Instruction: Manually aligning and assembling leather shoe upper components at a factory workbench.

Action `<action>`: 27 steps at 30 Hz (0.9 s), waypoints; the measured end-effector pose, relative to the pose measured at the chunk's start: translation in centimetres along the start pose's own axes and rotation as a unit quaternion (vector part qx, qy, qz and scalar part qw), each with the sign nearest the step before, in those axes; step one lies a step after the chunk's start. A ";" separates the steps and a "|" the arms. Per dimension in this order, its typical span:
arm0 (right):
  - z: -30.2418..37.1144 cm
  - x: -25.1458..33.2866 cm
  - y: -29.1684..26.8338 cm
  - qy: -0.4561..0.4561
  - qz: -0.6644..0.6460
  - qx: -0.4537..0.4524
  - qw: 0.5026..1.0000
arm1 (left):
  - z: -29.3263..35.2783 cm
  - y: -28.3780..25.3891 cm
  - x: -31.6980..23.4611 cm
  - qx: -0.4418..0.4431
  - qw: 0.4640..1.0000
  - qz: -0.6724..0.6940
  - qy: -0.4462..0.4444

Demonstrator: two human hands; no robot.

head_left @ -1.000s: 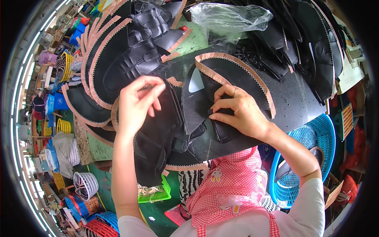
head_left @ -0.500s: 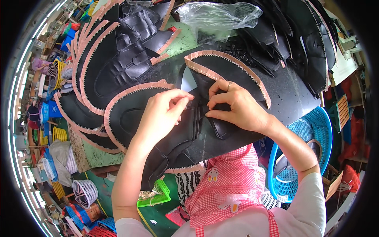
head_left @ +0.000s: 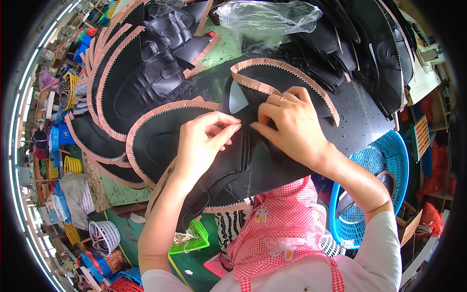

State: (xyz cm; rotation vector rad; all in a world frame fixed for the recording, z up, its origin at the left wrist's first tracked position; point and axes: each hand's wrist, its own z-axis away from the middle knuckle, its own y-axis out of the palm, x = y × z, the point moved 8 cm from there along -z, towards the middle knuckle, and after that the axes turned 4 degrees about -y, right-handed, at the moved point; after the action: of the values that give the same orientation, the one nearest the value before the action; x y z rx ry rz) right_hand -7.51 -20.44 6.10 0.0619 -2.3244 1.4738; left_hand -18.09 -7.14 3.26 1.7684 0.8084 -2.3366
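Observation:
A black leather shoe upper [head_left: 221, 168], edged with a tan zigzag-stitched strip, lies on the dark work board in front of me. My left hand [head_left: 206, 138] is closed over it, thumb and forefinger pinched together near its strap; anything between the tips is too small to make out. Close beside it, my right hand [head_left: 294, 126] is closed on the upper, with curled fingers and the thumb tip against the black leather. Its other fingertips are partly hidden. Beyond the hands a curved, tan-edged part [head_left: 287, 80] rises, and a pale grey patch [head_left: 238, 99] shows next to it.
More black uppers [head_left: 160, 73] overlap at the left, and dark pieces [head_left: 384, 58] pile up at the far right. A clear plastic bag [head_left: 267, 17] lies at the back. Below the board's right edge stands a blue basket [head_left: 335, 214]; a green tray [head_left: 197, 238] is on the floor.
My right hand has turned, its fingers curling further in, and its thumb has come nearer the left fingertips. The upper has shifted slightly right; the left hand stays pinched.

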 end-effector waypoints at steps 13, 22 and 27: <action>-0.6 0.5 0.7 -0.033 0.017 0.006 0.999 | 0.5 0.1 -0.9 -0.026 0.996 -0.015 0.088; 0.1 -1.6 0.0 0.002 -0.188 -0.018 0.982 | -0.3 0.6 0.2 0.046 0.998 -0.003 0.038; -0.3 -2.2 0.3 0.058 -0.276 0.050 0.958 | -0.5 0.8 0.2 0.070 0.997 -0.025 -0.008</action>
State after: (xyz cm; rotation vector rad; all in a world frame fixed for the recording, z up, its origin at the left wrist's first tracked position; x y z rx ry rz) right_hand -5.41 -20.41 5.23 0.5869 -1.9180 1.2606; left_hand -17.39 -7.52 2.72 1.7993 0.7114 -2.4919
